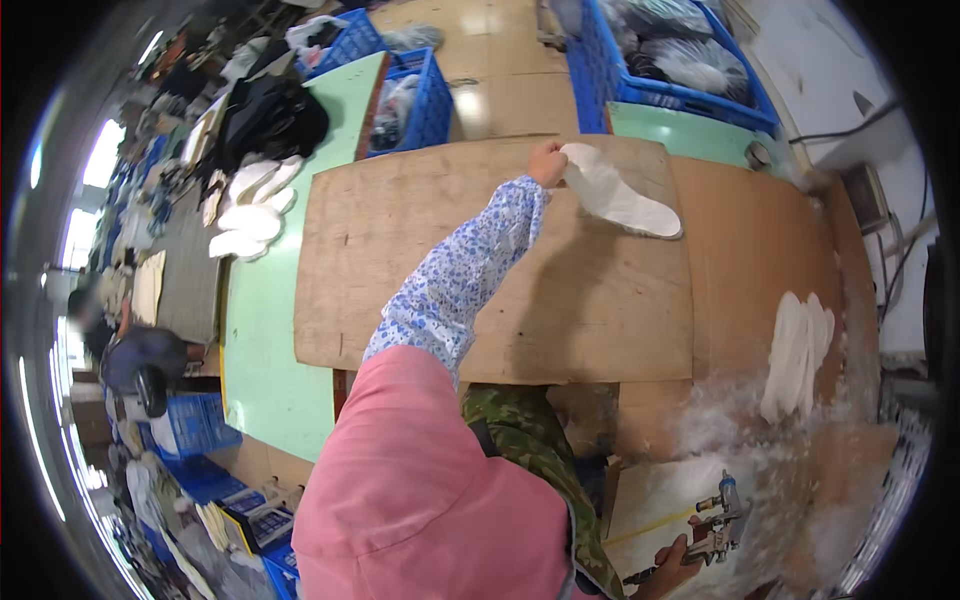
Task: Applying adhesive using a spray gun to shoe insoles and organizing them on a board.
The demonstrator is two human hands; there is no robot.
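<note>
At the far edge of the wooden board [440,270], my left hand [547,163] pinches one end of a white insole [610,195]. The insole slants down to the right above the board, casting a shadow. Down at the lower right, my right hand [676,566] is closed around the handle of a metal spray gun [718,530] with a blue part on top. White pieces shaped like insoles [798,355] lie side by side on the brown cardboard [760,240] at the right, above whitish residue.
Several more white insoles [250,222] rest on the green table [275,340] at left, beside black cloth [270,115]. Blue crates [600,90] with bagged goods stand beyond the board. Another person [140,355] sits at far left. A small roll [757,154] lies at back right.
</note>
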